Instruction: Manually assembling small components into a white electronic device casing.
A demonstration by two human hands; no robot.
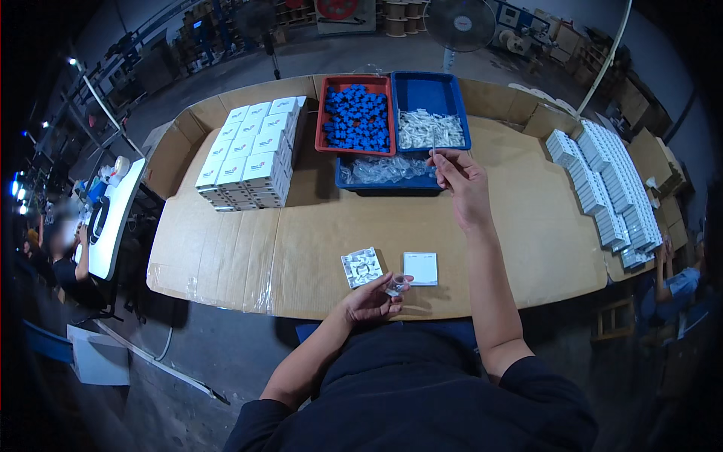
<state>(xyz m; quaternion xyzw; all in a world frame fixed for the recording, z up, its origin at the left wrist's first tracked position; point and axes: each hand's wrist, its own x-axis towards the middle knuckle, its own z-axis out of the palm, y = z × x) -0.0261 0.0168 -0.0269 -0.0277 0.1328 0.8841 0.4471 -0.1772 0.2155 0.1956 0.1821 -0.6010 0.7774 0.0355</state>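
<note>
In my left hand [366, 303], near the table's front edge, the fingers are closed on a small clear plastic bag [397, 284]. My right hand [461, 181] is raised near the blue trays and pinches a thin, pale stick-like piece [433, 142]. Behind that piece, a blue tray [428, 85] holds many small white parts [431, 129]. Just beyond my left hand lies a square white piece with a grey pattern [361, 267], slightly turned. To its right a plain white square piece [420, 269] lies flat.
Stacked white boxes [245, 154] stand at the left. A red tray [322, 132] holds blue parts, and a lower blue tray [348, 183] holds clear bags. Rows of white boxes [610, 192] line the right end. Cardboard walls [226, 98] edge the table's far side. Other people sit at both sides.
</note>
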